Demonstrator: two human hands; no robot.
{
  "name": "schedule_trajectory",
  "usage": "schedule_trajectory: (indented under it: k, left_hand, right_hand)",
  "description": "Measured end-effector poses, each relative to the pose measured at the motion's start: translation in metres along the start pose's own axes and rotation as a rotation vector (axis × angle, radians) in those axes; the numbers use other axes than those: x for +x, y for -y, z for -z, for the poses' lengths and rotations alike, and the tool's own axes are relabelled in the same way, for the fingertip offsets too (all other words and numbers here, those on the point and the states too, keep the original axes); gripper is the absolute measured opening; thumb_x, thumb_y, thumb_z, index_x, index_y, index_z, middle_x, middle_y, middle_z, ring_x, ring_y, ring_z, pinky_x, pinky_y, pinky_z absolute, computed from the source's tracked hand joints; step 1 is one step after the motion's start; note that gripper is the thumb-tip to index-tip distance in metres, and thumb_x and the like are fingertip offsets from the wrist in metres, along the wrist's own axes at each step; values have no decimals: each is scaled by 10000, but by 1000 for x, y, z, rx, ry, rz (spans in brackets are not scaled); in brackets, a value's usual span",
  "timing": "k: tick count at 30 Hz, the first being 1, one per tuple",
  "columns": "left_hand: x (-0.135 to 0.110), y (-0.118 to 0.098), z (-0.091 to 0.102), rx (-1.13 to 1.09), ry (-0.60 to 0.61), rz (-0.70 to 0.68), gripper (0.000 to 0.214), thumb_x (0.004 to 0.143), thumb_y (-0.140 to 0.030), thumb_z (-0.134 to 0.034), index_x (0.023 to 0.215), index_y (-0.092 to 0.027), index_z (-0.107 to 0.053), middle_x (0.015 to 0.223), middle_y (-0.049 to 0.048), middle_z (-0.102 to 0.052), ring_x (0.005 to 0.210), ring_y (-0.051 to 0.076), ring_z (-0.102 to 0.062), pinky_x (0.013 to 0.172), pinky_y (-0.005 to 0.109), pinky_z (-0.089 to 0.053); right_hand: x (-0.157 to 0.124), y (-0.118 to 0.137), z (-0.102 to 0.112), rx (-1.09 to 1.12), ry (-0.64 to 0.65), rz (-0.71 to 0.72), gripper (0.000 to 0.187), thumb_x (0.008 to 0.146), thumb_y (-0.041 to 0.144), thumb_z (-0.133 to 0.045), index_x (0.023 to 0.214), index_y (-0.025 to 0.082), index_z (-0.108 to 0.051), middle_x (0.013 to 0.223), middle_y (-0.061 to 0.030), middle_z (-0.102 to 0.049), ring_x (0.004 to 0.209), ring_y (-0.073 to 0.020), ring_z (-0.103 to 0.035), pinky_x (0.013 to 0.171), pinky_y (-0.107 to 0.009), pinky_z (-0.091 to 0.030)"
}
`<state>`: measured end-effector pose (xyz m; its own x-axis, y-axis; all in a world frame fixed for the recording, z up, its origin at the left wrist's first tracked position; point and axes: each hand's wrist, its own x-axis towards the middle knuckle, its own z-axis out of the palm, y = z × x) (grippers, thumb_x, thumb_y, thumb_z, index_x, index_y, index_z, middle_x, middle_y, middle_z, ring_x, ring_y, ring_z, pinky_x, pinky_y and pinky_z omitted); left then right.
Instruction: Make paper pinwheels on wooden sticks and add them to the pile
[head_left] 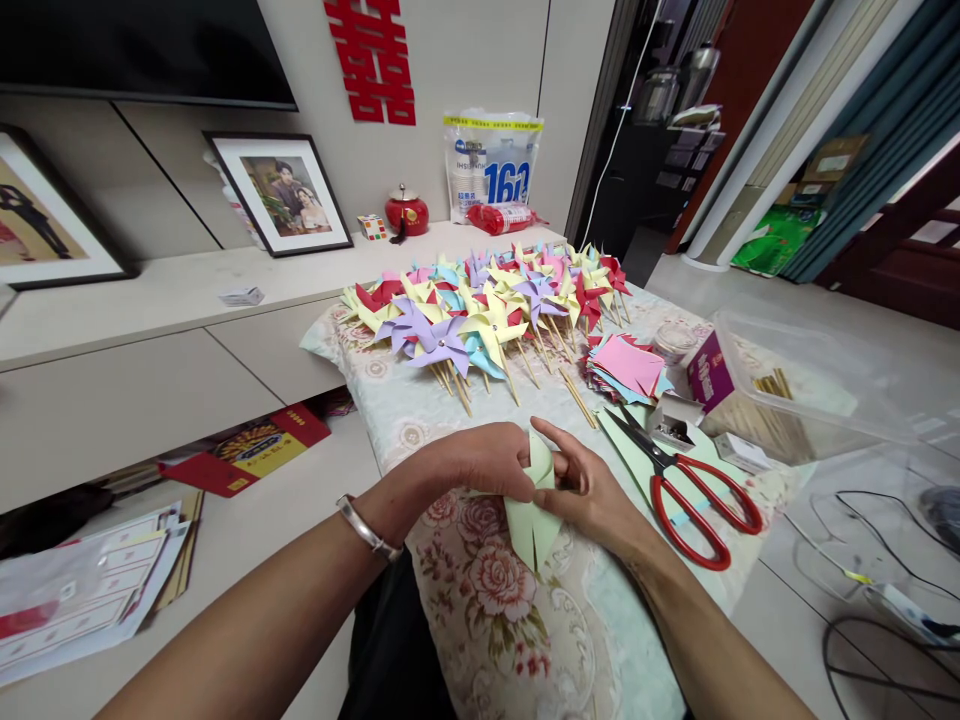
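Observation:
A pale green paper pinwheel (534, 535), partly folded with cut blades, is held over the flowered cloth between both hands. My left hand (487, 462) pinches it from the left near its middle, a silver bangle on that wrist. From the right, my right hand (589, 485) grips its edge with thumb and fingers, the index finger raised behind the paper. The fingers hide the pinwheel's centre. To the right lie red-handled scissors (679, 470) on pale green sheets (626, 450). Farther back are many finished pinwheels (495, 320) on sticks, in several colours.
Cut coloured paper (628, 365) is stacked beyond my right hand, with loose sticks (577, 397) beside it. A small box of pins (675, 425) and a clear plastic bin (795, 400) stand to the right. Cables (862, 640) lie on the floor; a cabinet (135, 400) borders the left.

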<state>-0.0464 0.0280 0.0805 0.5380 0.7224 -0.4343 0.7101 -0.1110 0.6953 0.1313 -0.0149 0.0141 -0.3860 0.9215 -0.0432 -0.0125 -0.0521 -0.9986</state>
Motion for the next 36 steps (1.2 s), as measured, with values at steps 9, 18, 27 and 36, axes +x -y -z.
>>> schedule_trajectory:
  k: [9, 18, 27, 36]
  left_hand:
    - [4, 8, -1, -63, -10, -38, 204, 542, -157, -599, 460, -212, -421, 428, -74, -338, 437, 98, -280, 448, 281, -170]
    - [-9, 32, -40, -1057, -229, -33, 325, 715, -425, -752, 867, -160, -642, 745, 40, -694, 659, 178, -647, 663, 309, -514]
    - [-3, 7, -74, -1233, -493, -40, 205, 613, -240, -764, 772, -150, -672, 622, 4, -681, 574, 187, -633, 609, 307, -515]
    - [0, 12, -73, -1188, -574, -7, 203, 610, -228, -726, 789, -141, -689, 626, 12, -686, 576, 199, -632, 582, 311, -510]
  right_hand:
    - [-1, 4, -1, 103, -31, -74, 856, 678, 146, -745, 1472, 235, -438, 786, 16, -663, 650, -154, -567, 576, -262, -419]
    - [2, 4, -2, 222, -232, -30, 948, 659, 212, -755, 1506, 200, -330, 763, 36, -680, 609, -147, -574, 594, -278, -448]
    - [3, 3, -2, 237, -227, -5, 893, 660, 234, -784, 1457, 188, -382, 888, -26, -742, 710, -181, -632, 647, -300, -491]
    - [1, 0, -1, -6, -275, 139, 696, 774, 275, -714, 1417, 222, -455, 1062, -70, -672, 948, -236, -632, 832, -388, -481]
